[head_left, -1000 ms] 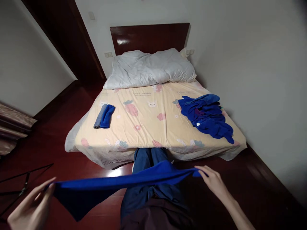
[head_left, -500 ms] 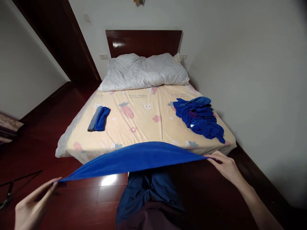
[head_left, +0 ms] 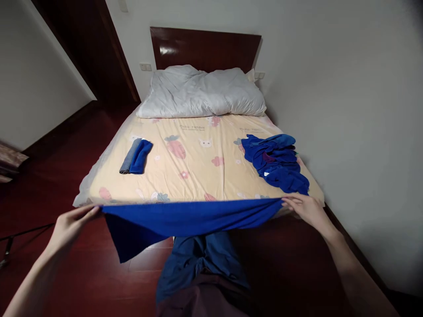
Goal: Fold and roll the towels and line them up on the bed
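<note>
A blue towel (head_left: 191, 215) is stretched between my two hands at the foot of the bed, its top edge nearly straight. My left hand (head_left: 74, 222) pinches the left corner, and a loose flap hangs down beside it. At the other end my right hand (head_left: 304, 211) pinches the right corner, close to the bed's front edge. Two rolled cloths, one grey (head_left: 131, 156) and one blue (head_left: 141, 157), lie side by side on the left of the bed. On the right is a crumpled heap of blue cloths (head_left: 274, 160).
The bed (head_left: 198, 176) has a cream sheet with rabbit and carrot prints. A grey-white quilt (head_left: 201, 94) is bunched by the dark wooden headboard (head_left: 205, 48). A wall (head_left: 357, 132) runs close along the right side. A thin black stand leg (head_left: 26, 231) lies low at the left.
Both hands have risen towards the bed with the towel. Before, its cloth billowed up and away; now it hangs down from the edge I hold. The view has tilted down slightly.
</note>
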`<action>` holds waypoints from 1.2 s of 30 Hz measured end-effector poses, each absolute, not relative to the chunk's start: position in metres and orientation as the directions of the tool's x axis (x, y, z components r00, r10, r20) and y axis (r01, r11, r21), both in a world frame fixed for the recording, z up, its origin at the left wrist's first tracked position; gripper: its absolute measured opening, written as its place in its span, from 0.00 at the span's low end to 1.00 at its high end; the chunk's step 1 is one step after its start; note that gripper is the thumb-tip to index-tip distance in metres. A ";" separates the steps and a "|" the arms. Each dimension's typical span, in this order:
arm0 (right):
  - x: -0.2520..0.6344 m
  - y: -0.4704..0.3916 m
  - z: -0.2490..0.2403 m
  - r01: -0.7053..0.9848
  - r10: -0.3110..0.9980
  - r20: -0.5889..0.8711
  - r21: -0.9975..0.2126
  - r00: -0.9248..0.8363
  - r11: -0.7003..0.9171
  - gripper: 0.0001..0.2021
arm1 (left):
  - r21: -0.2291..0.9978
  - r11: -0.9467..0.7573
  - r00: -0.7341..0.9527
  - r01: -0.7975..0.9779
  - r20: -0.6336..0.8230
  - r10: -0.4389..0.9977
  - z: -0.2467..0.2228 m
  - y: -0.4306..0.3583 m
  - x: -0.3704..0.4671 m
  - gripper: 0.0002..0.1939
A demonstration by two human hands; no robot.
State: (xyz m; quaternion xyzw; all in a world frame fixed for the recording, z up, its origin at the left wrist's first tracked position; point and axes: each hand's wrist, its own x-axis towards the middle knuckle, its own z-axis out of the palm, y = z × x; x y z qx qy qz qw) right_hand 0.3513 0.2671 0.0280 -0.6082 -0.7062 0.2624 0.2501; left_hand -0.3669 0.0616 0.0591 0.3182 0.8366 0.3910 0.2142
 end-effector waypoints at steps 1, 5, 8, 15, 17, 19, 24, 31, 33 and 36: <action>0.344 0.285 0.031 0.710 0.987 0.107 -0.685 -0.122 0.162 0.25 | 0.827 0.446 -0.708 0.343 -0.084 0.701 0.063 0.084 -0.370 0.25; 0.314 0.345 0.055 0.668 0.900 0.436 -0.662 -0.025 0.340 0.21 | 0.944 0.185 -0.715 0.275 0.073 0.695 0.087 0.166 -0.380 0.29; 0.297 0.373 0.079 0.638 0.794 0.605 -0.636 0.062 0.434 0.17 | 0.946 -0.084 -0.678 0.312 0.284 0.678 0.107 0.209 -0.384 0.29; 0.285 0.384 0.066 0.563 0.675 0.728 -0.608 0.116 0.559 0.12 | 0.802 -0.280 -0.572 0.527 0.579 0.581 0.082 0.234 -0.388 0.27; 0.285 0.380 0.040 0.553 0.701 0.704 -0.632 0.115 0.544 0.12 | 0.811 -0.210 -0.561 0.546 0.540 0.628 0.052 0.228 -0.390 0.25; 0.284 0.377 0.005 0.555 0.746 0.656 -0.664 0.112 0.501 0.12 | 0.827 -0.099 -0.542 0.553 0.448 0.711 0.015 0.223 -0.392 0.22; 0.279 0.378 -0.096 0.527 0.883 0.436 -0.799 0.175 0.290 0.15 | 0.827 0.206 -0.543 0.524 0.137 0.828 -0.079 0.223 -0.387 0.19; 0.285 0.370 -0.182 0.440 0.934 0.155 -0.898 0.322 -0.002 0.24 | 0.829 0.341 -0.585 0.443 -0.021 0.810 -0.155 0.221 -0.375 0.20; 0.290 0.360 -0.191 0.469 0.930 0.148 -0.883 0.337 -0.029 0.24 | 0.848 0.329 -0.620 0.415 -0.001 0.785 -0.165 0.216 -0.378 0.21; 0.299 0.344 -0.201 0.612 0.944 0.222 -0.790 0.244 0.028 0.23 | 0.783 0.354 -0.625 0.512 0.056 0.779 -0.172 0.207 -0.386 0.22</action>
